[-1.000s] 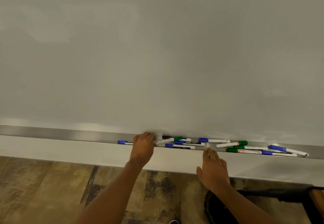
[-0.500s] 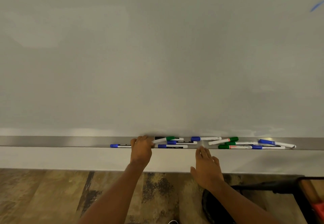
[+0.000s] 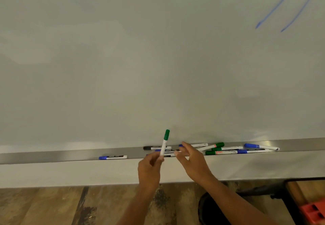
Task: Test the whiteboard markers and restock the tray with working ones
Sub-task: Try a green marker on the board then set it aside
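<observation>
My left hand (image 3: 149,167) pinches the lower end of a white marker with a green cap (image 3: 164,142), held nearly upright in front of the whiteboard (image 3: 158,57). My right hand (image 3: 190,161) hovers just right of it, fingers loosely spread and holding nothing. Behind both hands runs the metal tray (image 3: 52,155), where several capped markers lie: a lone blue one (image 3: 112,157) at the left, a black one (image 3: 152,148) behind the held marker, and green (image 3: 220,152) and blue ones (image 3: 260,146) clustered at the right.
Two blue strokes (image 3: 281,8) mark the whiteboard's upper right. Below the tray is a wooden floor (image 3: 52,205). A dark round bin (image 3: 214,210) sits under my right arm, with a red object (image 3: 313,212) at the lower right corner.
My left hand has lifted a green-capped marker out of the tray and stood it upright. My right hand rose toward it. The view tilted up, revealing blue strokes.
</observation>
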Available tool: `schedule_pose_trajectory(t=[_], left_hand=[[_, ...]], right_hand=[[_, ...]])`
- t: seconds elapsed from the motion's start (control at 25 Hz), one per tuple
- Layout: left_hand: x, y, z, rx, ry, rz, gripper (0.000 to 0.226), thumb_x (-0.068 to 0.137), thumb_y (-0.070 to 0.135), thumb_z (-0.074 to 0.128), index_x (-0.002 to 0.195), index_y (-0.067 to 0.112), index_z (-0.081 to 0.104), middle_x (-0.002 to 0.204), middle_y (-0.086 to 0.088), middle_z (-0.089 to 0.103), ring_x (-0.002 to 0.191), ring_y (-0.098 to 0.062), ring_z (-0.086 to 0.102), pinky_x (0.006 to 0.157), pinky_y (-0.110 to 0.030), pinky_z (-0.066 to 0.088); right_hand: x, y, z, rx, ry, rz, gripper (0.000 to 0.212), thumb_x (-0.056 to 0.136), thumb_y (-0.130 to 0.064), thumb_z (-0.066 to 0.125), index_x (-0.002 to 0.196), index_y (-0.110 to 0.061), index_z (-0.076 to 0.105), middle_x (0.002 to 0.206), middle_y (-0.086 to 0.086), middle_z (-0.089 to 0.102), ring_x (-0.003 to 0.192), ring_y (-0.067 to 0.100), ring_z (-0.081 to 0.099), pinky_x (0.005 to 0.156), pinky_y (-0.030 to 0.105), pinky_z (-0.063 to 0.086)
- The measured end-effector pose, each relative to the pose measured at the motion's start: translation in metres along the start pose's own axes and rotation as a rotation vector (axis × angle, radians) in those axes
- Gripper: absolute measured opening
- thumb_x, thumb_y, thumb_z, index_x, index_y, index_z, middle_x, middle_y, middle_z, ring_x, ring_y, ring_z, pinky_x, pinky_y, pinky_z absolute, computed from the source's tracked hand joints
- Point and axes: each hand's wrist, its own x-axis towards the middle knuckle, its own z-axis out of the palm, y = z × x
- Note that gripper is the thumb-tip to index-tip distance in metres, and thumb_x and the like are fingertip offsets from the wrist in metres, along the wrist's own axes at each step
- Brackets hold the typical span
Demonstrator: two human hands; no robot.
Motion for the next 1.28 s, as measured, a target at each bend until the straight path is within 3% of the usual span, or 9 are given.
schedule_pose_trajectory(t=[0.12,0.32,0.44,0.64,0.72,0.84,0.96,1.12,1.28], left_hand=[[-0.031,0.032,0.033,-0.231,-0.102,-0.103,0.010,0.099,0.023,0.073,0.102,0.028,0.081,0.090,0.009,0.082,0.087,-0.014,0.079,0.076,-0.024,0.064],[-0.065,0.081,0.069,-0.323,-0.185,-0.131,0.008,0.095,0.029,0.075,0.098,0.031,0.082,0.096,0.011,0.083,0.094,-0.018,0.079,0.074,-0.024,0.063],[-0.067,0.109,0.066,-0.487,-0.142,-0.126,0.025,0.100,0.040,0.064,0.113,0.026,0.081,0.114,0.007,0.080,0.111,-0.017,0.074,0.092,-0.038,0.061],[-0.070,0.160,0.069,-0.742,-0.630,0.004,0.047,0.111,0.041,0.043,0.139,0.011,0.066,0.143,-0.018,0.066,0.134,-0.029,0.064,0.111,-0.046,0.050],[-0.075,0.171,0.075,-0.830,-0.736,-0.035,0.047,0.111,0.039,0.047,0.140,0.006,0.064,0.143,-0.025,0.064,0.132,-0.032,0.065,0.107,-0.042,0.055],[-0.082,0.173,0.082,-0.927,-0.766,-0.044,0.040,0.110,0.031,0.052,0.136,0.003,0.065,0.132,-0.026,0.070,0.140,-0.043,0.056,0.116,-0.052,0.048],[-0.089,0.175,0.088,-0.931,-0.716,-0.048,0.029,0.109,0.027,0.054,0.122,0.007,0.071,0.119,-0.023,0.076,0.140,-0.043,0.057,0.121,-0.057,0.040],[-0.096,0.188,0.091,-0.870,-0.580,-0.053,0.028,0.105,0.029,0.056,0.109,0.016,0.080,0.125,-0.024,0.075,0.131,-0.035,0.066,0.114,-0.049,0.045],[-0.107,0.198,0.093,-0.774,-0.488,-0.017,0.028,0.101,0.036,0.059,0.105,0.021,0.082,0.125,-0.018,0.076,0.121,-0.031,0.072,0.097,-0.036,0.057]], right_hand=[[-0.007,-0.023,-0.028,0.227,0.019,-0.052,0.048,0.093,-0.050,0.061,0.137,-0.030,0.055,0.122,-0.027,0.061,0.105,-0.010,0.061,0.078,0.001,0.044],[-0.030,-0.042,-0.090,0.343,0.151,-0.083,0.005,0.096,-0.035,0.064,0.097,-0.033,0.068,0.086,-0.023,0.074,0.089,-0.001,0.070,0.069,0.009,0.053],[-0.052,-0.047,-0.131,0.416,0.064,-0.069,0.015,0.101,-0.038,0.052,0.099,-0.035,0.067,0.084,-0.011,0.074,0.076,0.010,0.071,0.069,0.017,0.059],[-0.084,-0.047,-0.163,0.851,-0.372,0.080,0.028,0.101,-0.038,0.053,0.104,-0.013,0.067,0.075,0.009,0.057,0.054,0.015,0.043,0.051,0.027,0.038],[-0.088,-0.043,-0.171,1.027,-0.461,0.126,0.033,0.101,-0.037,0.054,0.111,-0.007,0.066,0.073,0.009,0.051,0.053,0.014,0.035,0.049,0.025,0.031],[-0.091,-0.039,-0.183,1.169,-0.561,0.117,0.038,0.102,-0.036,0.054,0.116,-0.002,0.065,0.071,0.006,0.045,0.051,0.012,0.026,0.045,0.022,0.028],[-0.095,-0.039,-0.188,1.085,-0.508,0.128,0.035,0.102,-0.040,0.052,0.109,-0.009,0.070,0.070,0.004,0.044,0.053,0.012,0.023,0.047,0.023,0.020],[-0.100,-0.045,-0.191,0.810,-0.311,0.106,0.037,0.101,-0.047,0.048,0.097,-0.014,0.066,0.066,0.002,0.047,0.051,0.010,0.032,0.045,0.022,0.027],[-0.101,-0.056,-0.186,0.225,0.020,-0.122,0.034,0.097,-0.052,0.039,0.082,-0.030,0.059,0.059,-0.014,0.055,0.054,0.000,0.053,0.051,0.011,0.041]])
